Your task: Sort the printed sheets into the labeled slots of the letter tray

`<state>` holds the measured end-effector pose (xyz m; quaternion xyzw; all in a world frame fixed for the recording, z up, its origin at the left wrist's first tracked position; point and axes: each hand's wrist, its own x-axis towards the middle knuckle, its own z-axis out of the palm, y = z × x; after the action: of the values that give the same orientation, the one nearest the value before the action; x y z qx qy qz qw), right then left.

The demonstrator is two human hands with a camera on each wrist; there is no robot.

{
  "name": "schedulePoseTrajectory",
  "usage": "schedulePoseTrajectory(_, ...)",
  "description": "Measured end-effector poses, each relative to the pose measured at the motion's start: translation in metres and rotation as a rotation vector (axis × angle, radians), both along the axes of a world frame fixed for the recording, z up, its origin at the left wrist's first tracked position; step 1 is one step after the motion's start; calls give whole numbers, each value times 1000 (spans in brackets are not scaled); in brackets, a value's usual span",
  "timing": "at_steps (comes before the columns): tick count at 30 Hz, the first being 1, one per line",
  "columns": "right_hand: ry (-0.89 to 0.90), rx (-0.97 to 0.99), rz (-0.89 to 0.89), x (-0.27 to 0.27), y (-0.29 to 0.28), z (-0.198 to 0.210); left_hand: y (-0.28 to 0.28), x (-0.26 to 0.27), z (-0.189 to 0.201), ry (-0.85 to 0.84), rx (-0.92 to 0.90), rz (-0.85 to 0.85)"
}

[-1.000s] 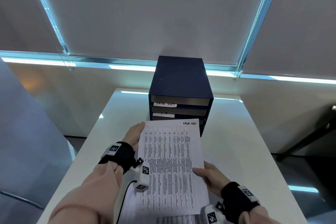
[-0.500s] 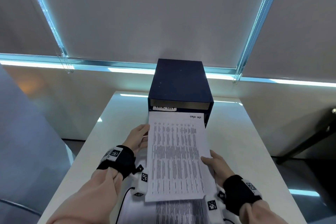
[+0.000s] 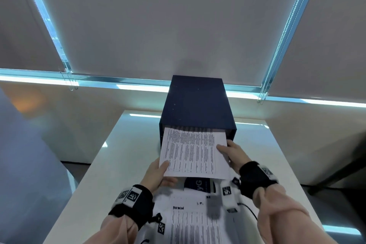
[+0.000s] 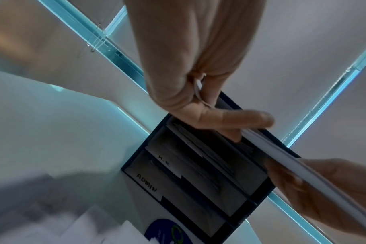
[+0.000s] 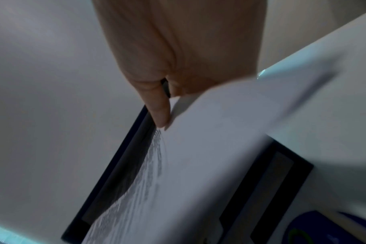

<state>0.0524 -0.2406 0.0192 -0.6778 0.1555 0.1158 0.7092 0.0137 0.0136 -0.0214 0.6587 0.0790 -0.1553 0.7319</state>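
Both hands (image 3: 158,174) feeding sheet (image 3: 193,152), seemingly top slot

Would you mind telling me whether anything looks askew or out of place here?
Nothing stands out. The sheet enters the letter tray's top slot roughly straight, held by the left hand and right hand.

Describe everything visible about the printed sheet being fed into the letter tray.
The printed sheet is white paper covered with dense columns of small dark text. Its far edge has entered the top slot of the dark blue letter tray; the rest slopes out toward the person, slightly bowed. The left hand pinches its near left corner, thumb on top, and the right hand holds its right edge. It hangs above other sheets on the table.
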Motion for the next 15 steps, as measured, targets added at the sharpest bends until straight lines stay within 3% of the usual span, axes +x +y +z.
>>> schedulePoseTrajectory(2,100,-136,106,-15,-9,-10,0,3,-11,-22,4,45)
schedulePoseTrajectory(4,169,-119,116,-21,-20,-25,-1,6,-21,-22,-1,93)
schedulePoseTrajectory(9,151,255,-167,4,-15,-24,-11,42,-12,-6,-72,168)
schedulePoseTrajectory(12,78,476,-376,36,-1,-17,-20,74,8,-1,-288,177)
schedulePoseTrajectory(15,24,645,-425,52,12,-16,-25,91,24,7,-481,176)
